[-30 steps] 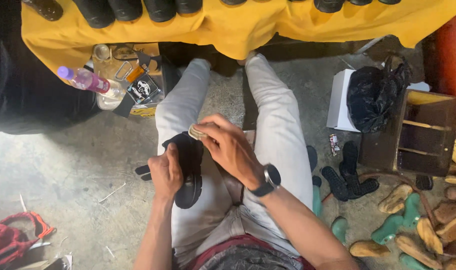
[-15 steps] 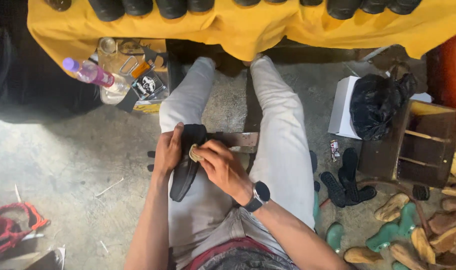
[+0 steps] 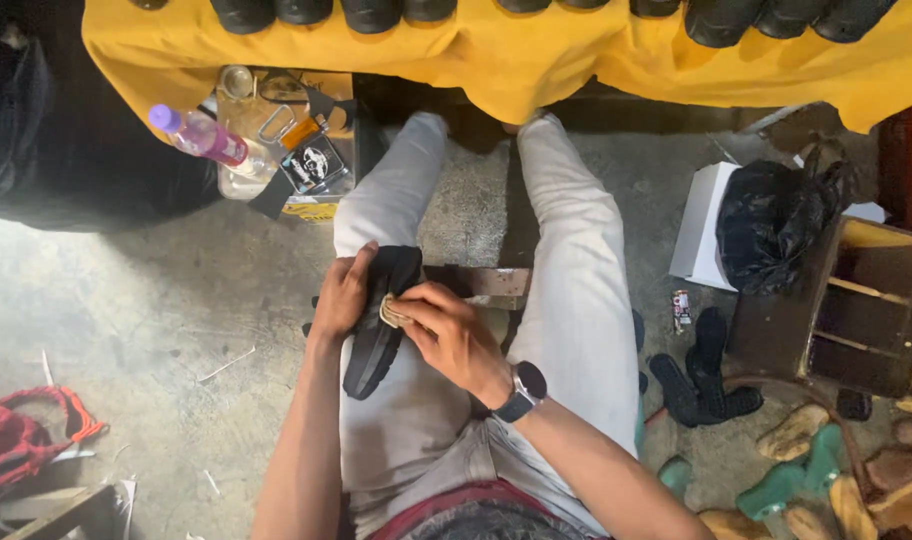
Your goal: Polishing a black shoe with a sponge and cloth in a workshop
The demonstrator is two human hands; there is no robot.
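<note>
Left hand [image 3: 342, 296] grips shoe [image 3: 378, 322]; right hand [image 3: 454, 335] rubs

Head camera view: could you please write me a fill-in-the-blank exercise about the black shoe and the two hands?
1. The left hand steadies the black rubber-soled shoe, which rests on the person's left ____.
2. The right hand presses a small beige ____ against the shoe.
3. A dark smartwatch sits on the ____ wrist.
4. The row of black shoes at the top stands on a ____ cloth.

Missing words: thigh; pad; right; yellow
</note>
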